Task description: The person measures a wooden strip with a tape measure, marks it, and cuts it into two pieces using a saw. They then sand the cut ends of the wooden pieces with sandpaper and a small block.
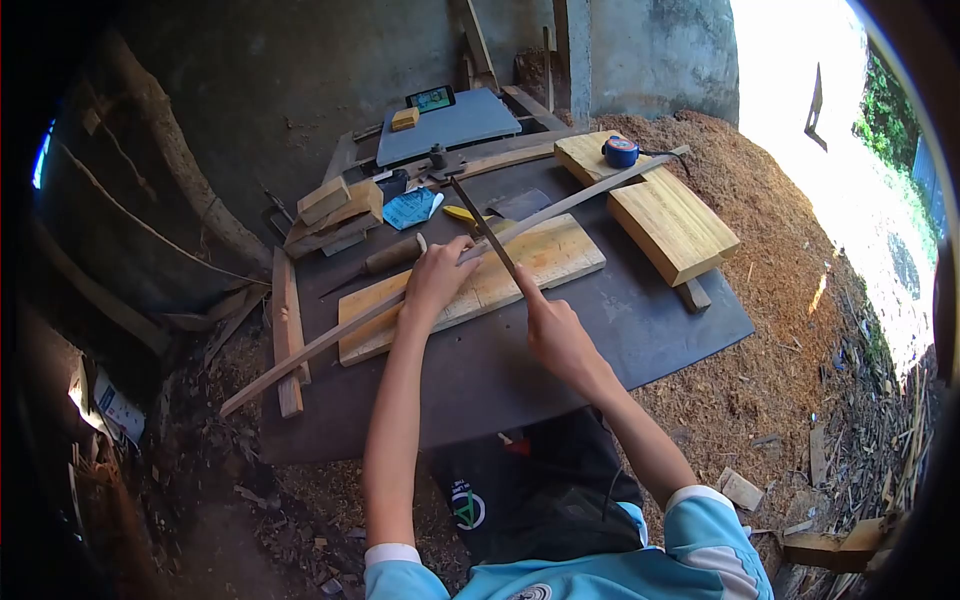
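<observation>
The right hand had its grip closed on a narrow dark tool; whether saw or file could not be determined. The left hand gripped a long wooden strip, probably to keep it from shifting where the tool crossed it, just beyond the fingers. The strip lay diagonally over a flat board, which presumably raised it off the table and shielded the surface. The dark, smooth table also carried a wood-handled tool, a blue packet and, to the right, 2 thick blocks, the farther bearing a tape measure. A sawdust heap rose beside the table. Beyond, a phone stood at a blue-grey panel, apparently propped for viewing, before a stained wall.
</observation>
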Available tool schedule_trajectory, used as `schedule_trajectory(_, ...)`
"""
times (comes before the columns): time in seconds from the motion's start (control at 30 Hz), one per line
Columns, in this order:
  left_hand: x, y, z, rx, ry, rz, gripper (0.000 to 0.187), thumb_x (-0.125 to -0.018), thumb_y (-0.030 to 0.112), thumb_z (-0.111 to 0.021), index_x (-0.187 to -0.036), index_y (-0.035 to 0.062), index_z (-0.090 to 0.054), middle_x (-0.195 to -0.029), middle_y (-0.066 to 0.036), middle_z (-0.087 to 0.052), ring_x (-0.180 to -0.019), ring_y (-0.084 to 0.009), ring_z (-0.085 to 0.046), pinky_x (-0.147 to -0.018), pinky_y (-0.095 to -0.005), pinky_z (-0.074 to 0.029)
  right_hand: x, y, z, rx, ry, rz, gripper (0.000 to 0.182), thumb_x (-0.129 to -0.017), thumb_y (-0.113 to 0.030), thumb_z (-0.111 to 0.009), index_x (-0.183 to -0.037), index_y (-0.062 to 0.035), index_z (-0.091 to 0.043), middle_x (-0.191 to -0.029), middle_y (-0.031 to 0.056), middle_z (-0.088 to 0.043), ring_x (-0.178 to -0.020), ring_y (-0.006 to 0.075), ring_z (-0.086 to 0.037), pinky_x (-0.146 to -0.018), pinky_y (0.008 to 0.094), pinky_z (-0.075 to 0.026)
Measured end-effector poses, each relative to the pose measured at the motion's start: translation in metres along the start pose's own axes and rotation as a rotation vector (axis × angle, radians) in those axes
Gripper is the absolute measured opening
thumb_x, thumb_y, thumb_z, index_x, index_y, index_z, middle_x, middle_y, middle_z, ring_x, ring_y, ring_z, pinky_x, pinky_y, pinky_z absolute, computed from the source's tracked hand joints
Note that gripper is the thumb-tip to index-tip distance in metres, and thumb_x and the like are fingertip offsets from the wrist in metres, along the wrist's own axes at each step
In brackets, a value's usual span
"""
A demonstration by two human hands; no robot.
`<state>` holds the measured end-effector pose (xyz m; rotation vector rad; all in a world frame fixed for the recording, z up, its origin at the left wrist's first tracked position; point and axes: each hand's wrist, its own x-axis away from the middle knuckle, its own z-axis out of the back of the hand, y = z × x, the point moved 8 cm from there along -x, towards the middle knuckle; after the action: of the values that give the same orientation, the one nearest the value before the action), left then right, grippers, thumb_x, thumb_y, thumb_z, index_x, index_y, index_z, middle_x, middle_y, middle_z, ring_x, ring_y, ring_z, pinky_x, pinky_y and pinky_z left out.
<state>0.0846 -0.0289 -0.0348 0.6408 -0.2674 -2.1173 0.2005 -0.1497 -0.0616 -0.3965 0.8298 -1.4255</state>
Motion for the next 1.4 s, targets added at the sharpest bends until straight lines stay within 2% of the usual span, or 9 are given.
schedule_trajectory(0.1, -0.005, -0.005, -0.001, -0.052, -0.011, -0.026, 0.024, -0.082, 0.026, -0.059, -0.096, 0.0069, -0.064, -0.084, -0.02, -0.064, -0.082, -0.0357, -0.062, -0.071, -0.0424, -0.049, -0.018, -0.004, -0.004, 0.006, -0.074, -0.051, 0.075, -0.073, 0.004, -0.049, -0.141, -0.008, -0.019, -0.072, 0.027, -0.057, -0.069, 0.0441, -0.058, -0.067, 0.0505, -0.046)
schedule_trajectory(0.27, -0.009, -0.005, 0.0, -0.067, -0.056, -0.012, 0.023, -0.084, 0.027, -0.056, -0.096, 0.0089, -0.065, -0.08, -0.021, -0.062, -0.079, -0.0372, -0.061, -0.068, -0.0443, -0.048, -0.038, -0.009, -0.001, -0.032, -0.025, -0.01, 0.067, -0.073, 0.008, -0.042, -0.137, -0.0044, -0.025, -0.068, 0.03, -0.054, -0.067, 0.0444, -0.057, -0.064, 0.0506, -0.042)
schedule_trajectory(0.37, -0.009, -0.005, 0.001, -0.081, -0.129, 0.07, 0.032, -0.084, 0.033, -0.057, -0.106, 0.011, -0.063, -0.083, -0.018, -0.064, -0.085, -0.0348, -0.061, -0.077, -0.0417, -0.047, -0.045, -0.008, -0.004, -0.035, 0.019, 0.044, 0.065, -0.074, 0.009, -0.039, -0.136, -0.0034, -0.027, -0.066, 0.0312, -0.053, -0.066, 0.045, -0.056, -0.063, 0.051, -0.04)
schedule_trajectory(0.5, -0.008, -0.005, 0.0, -0.097, -0.069, 0.007, 0.028, -0.084, 0.031, -0.056, -0.101, 0.01, -0.063, -0.081, -0.018, -0.064, -0.081, -0.0358, -0.061, -0.071, -0.0432, -0.048, -0.045, -0.008, -0.007, -0.025, 0.04, 0.092, 0.064, -0.074, 0.01, -0.038, -0.136, -0.0036, -0.028, -0.065, 0.0314, -0.053, -0.064, 0.0453, -0.056, -0.062, 0.051, -0.04)
schedule_trajectory(0.67, -0.004, 0.0, -0.004, -0.167, 0.009, -0.098, 0.023, -0.086, 0.028, -0.054, -0.096, 0.0089, -0.061, -0.078, -0.018, -0.063, -0.075, -0.0365, -0.061, -0.064, -0.0445, -0.049, -0.045, -0.014, -0.006, -0.009, -0.044, 0.025, 0.068, -0.072, 0.009, -0.043, -0.137, -0.002, -0.027, -0.068, 0.0296, -0.055, -0.068, 0.0454, -0.057, -0.064, 0.0512, -0.044)
schedule_trajectory(0.83, -0.007, -0.002, -0.002, -0.169, -0.033, -0.023, 0.025, -0.085, 0.031, -0.055, -0.094, 0.0084, -0.061, -0.077, -0.019, -0.063, -0.077, -0.0375, -0.06, -0.066, -0.0456, -0.048, -0.043, -0.012, -0.012, 0.125, -0.079, -0.001, 0.072, -0.072, 0.007, -0.045, -0.139, -0.0028, -0.02, -0.071, 0.0274, -0.057, -0.069, 0.043, -0.059, -0.065, 0.0496, -0.048)
schedule_trajectory(1.0, -0.015, -0.014, -0.004, -0.159, -0.07, 0.015, 0.027, -0.085, 0.034, -0.055, -0.09, 0.0081, -0.061, -0.076, -0.02, -0.062, -0.079, -0.0386, -0.059, -0.067, -0.0468, -0.047, 0.015, -0.014, -0.012, 0.312, -0.197, -0.084, 0.075, -0.074, 0.004, -0.046, -0.141, -0.0052, -0.014, -0.071, 0.0242, -0.058, -0.067, 0.0397, -0.061, -0.061, 0.0468, -0.05)
schedule_trajectory(1.2, -0.012, -0.01, -0.008, -0.176, -0.06, 0.007, 0.028, -0.085, 0.035, -0.055, -0.091, 0.0083, -0.06, -0.076, -0.021, -0.062, -0.081, -0.0387, -0.059, -0.068, -0.0466, -0.048, -0.024, -0.016, -0.007, 0.252, -0.069, -0.002, 0.077, -0.074, 0.002, -0.048, -0.142, -0.0074, -0.014, -0.068, 0.0225, -0.057, -0.064, 0.0399, -0.061, -0.058, 0.0465, -0.051)
schedule_trajectory(1.4, -0.011, -0.009, -0.005, -0.221, -0.046, -0.004, 0.029, -0.085, 0.035, -0.054, -0.091, 0.0072, -0.06, -0.082, -0.02, -0.063, -0.084, -0.0382, -0.059, -0.07, -0.047, -0.048, 0.009, -0.014, -0.002, 0.261, -0.145, -0.051, 0.075, -0.074, 0.003, -0.048, -0.141, -0.0071, -0.017, -0.066, 0.0221, -0.057, -0.061, 0.0396, -0.06, -0.057, 0.0471, -0.05)
